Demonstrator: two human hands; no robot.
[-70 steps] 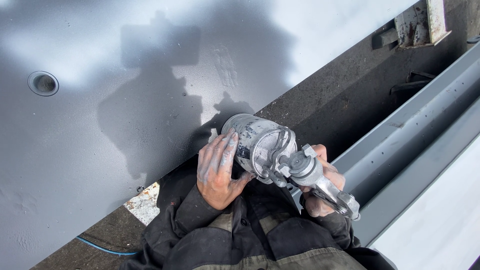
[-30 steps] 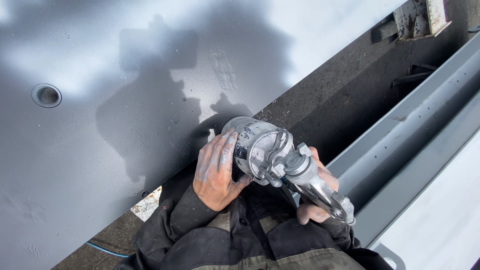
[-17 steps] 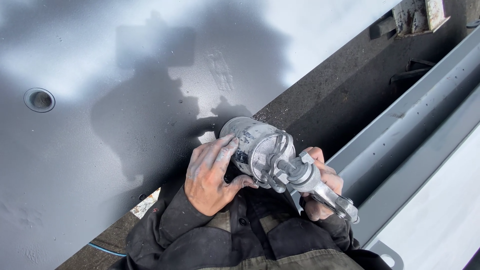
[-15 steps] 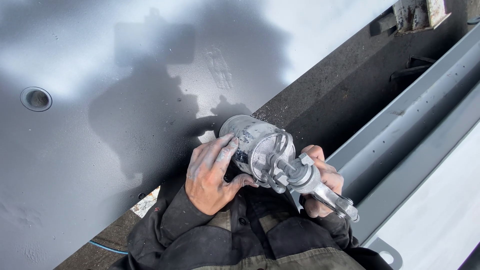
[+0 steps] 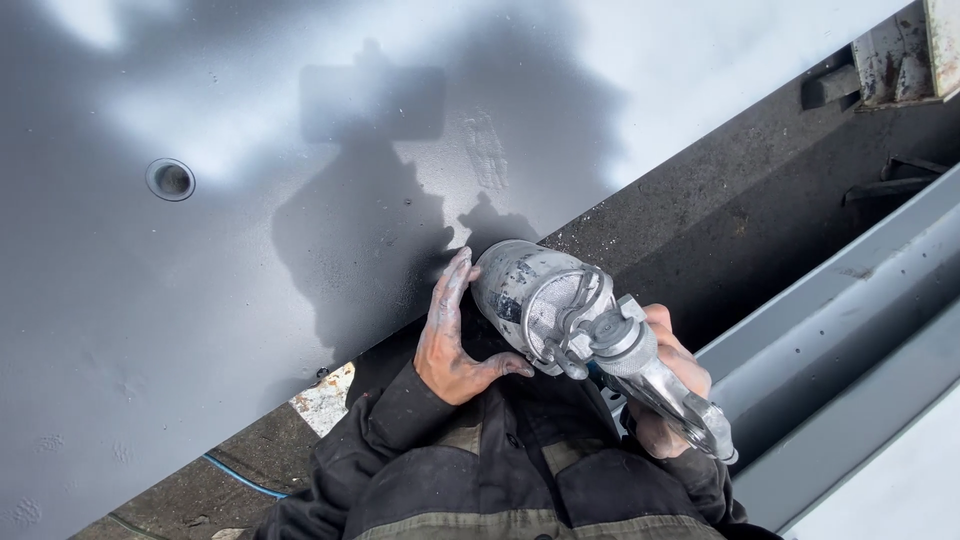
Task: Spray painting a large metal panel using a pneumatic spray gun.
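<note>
I hold a metal paint spray gun (image 5: pixel 640 365) with a round paint-spattered cup (image 5: pixel 530 295) in front of my chest. My right hand (image 5: pixel 672 385) grips the gun's handle and trigger end. My left hand (image 5: pixel 452 335), smeared with grey paint, is cupped around the side of the cup, fingers pointing up. Beyond the cup lies a large grey-painted steel sheet (image 5: pixel 250 250) with my shadow on it.
A round hole (image 5: pixel 171 179) sits in the sheet at upper left. A dark ground strip (image 5: pixel 740 230) runs diagonally to the right, then a grey steel channel beam (image 5: pixel 850 320). A blue hose (image 5: pixel 240 475) lies at lower left. Rusty metal parts (image 5: pixel 900 50) stand top right.
My left hand has shifted on the cup, the fingers spreading then closing around its side. The gun has stayed in roughly the same place, tilting slightly.
</note>
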